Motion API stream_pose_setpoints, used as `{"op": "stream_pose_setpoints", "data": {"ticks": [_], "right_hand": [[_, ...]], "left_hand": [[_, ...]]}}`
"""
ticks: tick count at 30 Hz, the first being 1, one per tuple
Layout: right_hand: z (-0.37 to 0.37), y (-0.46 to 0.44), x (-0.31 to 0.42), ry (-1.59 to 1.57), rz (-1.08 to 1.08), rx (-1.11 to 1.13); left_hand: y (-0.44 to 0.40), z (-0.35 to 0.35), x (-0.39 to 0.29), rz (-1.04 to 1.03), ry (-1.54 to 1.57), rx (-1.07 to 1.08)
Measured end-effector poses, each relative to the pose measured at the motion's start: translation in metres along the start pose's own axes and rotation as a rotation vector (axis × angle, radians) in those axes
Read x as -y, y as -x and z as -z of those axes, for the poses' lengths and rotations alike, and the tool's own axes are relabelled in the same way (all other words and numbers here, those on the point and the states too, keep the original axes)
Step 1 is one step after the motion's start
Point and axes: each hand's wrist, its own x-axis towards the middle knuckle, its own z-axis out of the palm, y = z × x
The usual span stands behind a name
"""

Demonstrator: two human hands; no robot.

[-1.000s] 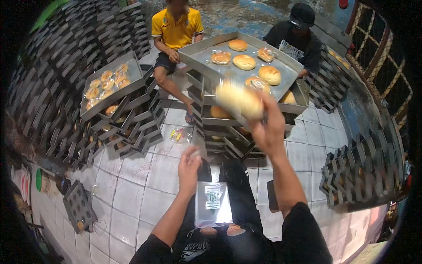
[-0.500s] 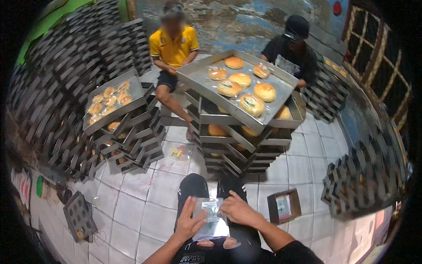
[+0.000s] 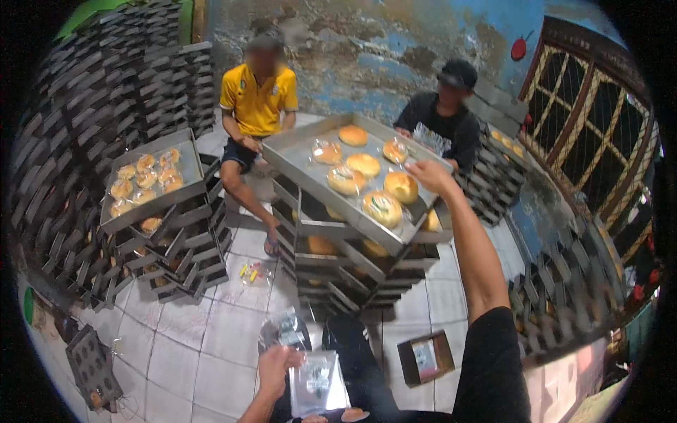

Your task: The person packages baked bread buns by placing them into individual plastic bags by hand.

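Note:
On the top metal tray (image 3: 243,204) of the middle stack lie several round golden buns, some in clear wrappers. My right hand (image 3: 431,175) reaches across to the tray's right side, its fingers bent over the edge of an unwrapped bun (image 3: 400,189). That bun still rests on the tray. Low over my lap, my left hand (image 3: 276,368) is closed on a clear plastic bag (image 3: 288,326) with printing, which sticks up above the fingers. Beside it, more printed clear bags (image 3: 316,386) lie on my lap.
Stacked trays (image 3: 183,240) with wrapped buns stand at left. More stacks line the walls. Two people sit behind the middle stack: one in a yellow shirt (image 3: 259,99), one in black (image 3: 448,116). An open box (image 3: 425,358) and a moulded pan (image 3: 94,370) sit on the tiled floor.
My right hand has left the bags on my lap and reached up to a bun on the tray. My left hand has moved left and now raises one bag. The view has tilted up and right.

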Motion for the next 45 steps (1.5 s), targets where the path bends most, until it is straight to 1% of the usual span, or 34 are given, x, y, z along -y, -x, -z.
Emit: {"op": "stream_pose_setpoints", "data": {"ticks": [1,3,4,5,7,10,11,13,14,15,16,17,18,19,20,21,22,23,24,25,26,27,28,30,31,33,34,36,38,39,42,43,44,45], "right_hand": [[-0.015,-0.025,-0.021,0.118,-0.086,0.029],[-0.049,-0.047,-0.049,-0.107,-0.258,0.015],[-0.056,-0.051,-0.046,-0.237,-0.345,0.024],[-0.059,-0.055,-0.046,-0.212,-0.353,0.037],[-0.032,-0.040,-0.016,-0.172,-0.382,0.069],[-0.024,-0.020,-0.009,-0.361,-0.172,0.110],[-0.024,-0.010,-0.010,-0.425,-0.138,0.094],[-0.018,0.014,0.007,-0.555,-0.076,0.067],[-0.014,0.015,0.005,-0.510,-0.164,0.139],[0.007,0.036,0.035,-0.588,-0.110,0.163],[0.015,0.041,0.038,-0.592,-0.064,0.133],[0.023,0.053,0.041,-0.588,-0.088,-0.012],[0.029,0.062,0.042,-0.836,-0.087,-0.052],[0.031,0.087,0.058,-1.042,-0.096,-0.196],[0.038,0.114,0.076,-1.248,-0.072,-0.127],[0.035,0.138,0.092,-1.395,0.043,-0.060],[0.027,0.163,0.110,-1.524,0.093,0.007],[0.012,0.189,0.126,-1.559,0.058,0.031],[-0.007,0.215,0.145,-1.557,0.059,0.054],[-0.030,0.242,0.168,-1.527,0.002,0.076],[-0.060,0.268,0.185,-1.425,-0.066,0.095],[-0.076,0.294,0.211,-1.275,-0.079,0.112],[-0.101,0.314,0.232,-1.009,0.075,0.005],[-0.142,0.335,0.247,-0.806,0.514,-0.163],[-0.164,0.332,0.235,-0.696,0.555,-0.218],[-0.196,0.332,0.208,-0.468,0.619,-0.322],[-0.192,0.333,0.208,-0.531,0.519,-0.375],[-0.187,0.330,0.210,-0.510,0.597,-0.446],[-0.175,0.324,0.223,-0.500,0.545,-0.408],[-0.173,0.325,0.231,-0.500,0.516,-0.394],[-0.181,0.340,0.262,-0.567,0.471,-0.170],[-0.196,0.346,0.270,-0.707,0.484,-0.063],[-0.207,0.354,0.275,-0.753,0.459,0.077],[-0.214,0.353,0.276,-0.720,0.456,0.111]], "left_hand": [[-0.003,-0.001,-0.003,-0.011,0.012,0.003],[-0.003,-0.002,-0.007,-0.005,0.034,-0.006],[-0.004,-0.003,-0.007,0.001,0.044,-0.013],[-0.002,-0.001,-0.007,0.016,0.048,-0.021],[-0.005,0.001,-0.006,0.020,0.044,0.001],[-0.010,0.005,-0.003,0.026,-0.001,0.023],[-0.011,0.004,-0.002,0.025,-0.013,0.025],[-0.011,-0.003,-0.004,0.016,-0.015,0.008],[-0.010,-0.004,-0.002,-0.008,-0.038,0.005],[-0.012,-0.005,-0.002,-0.002,-0.015,0.006],[-0.010,-0.008,-0.007,0.008,0.008,0.001],[-0.005,-0.012,-0.015,0.035,0.037,-0.024],[-0.005,-0.020,-0.026,0.050,0.071,-0.053],[-0.008,-0.028,-0.033,0.047,0.139,-0.060],[-0.008,-0.030,-0.039,0.040,0.208,-0.078],[-0.024,-0.010,-0.023,0.054,0.263,-0.029],[-0.040,0.010,-0.009,0.061,0.319,0.023],[-0.040,-0.010,-0.035,0.098,0.393,-0.077],[-0.040,-0.034,-0.059,0.129,0.470,-0.170],[-0.049,-0.032,-0.059,0.137,0.491,-0.179],[-0.065,-0.027,-0.053,0.144,0.515,-0.179],[-0.078,-0.025,-0.047,0.149,0.543,-0.173],[-0.087,-0.027,-0.044,0.179,0.551,-0.173],[-0.099,-0.033,-0.039,0.251,0.565,-0.170],[-0.101,-0.036,-0.030,0.092,0.253,-0.029],[-0.081,-0.058,-0.051,0.194,0.424,0.023],[-0.073,-0.067,-0.058,0.246,0.514,0.048],[-0.068,-0.069,-0.054,0.265,0.492,0.109],[-0.055,-0.073,-0.059,0.309,0.451,0.144],[-0.045,-0.076,-0.063,0.275,0.463,0.155],[-0.062,-0.031,-0.040,0.322,0.633,0.235],[-0.063,-0.025,-0.047,0.328,0.691,0.213],[-0.059,-0.022,-0.051,0.295,0.667,0.175],[-0.052,-0.019,-0.052,0.258,0.649,0.140]]}}
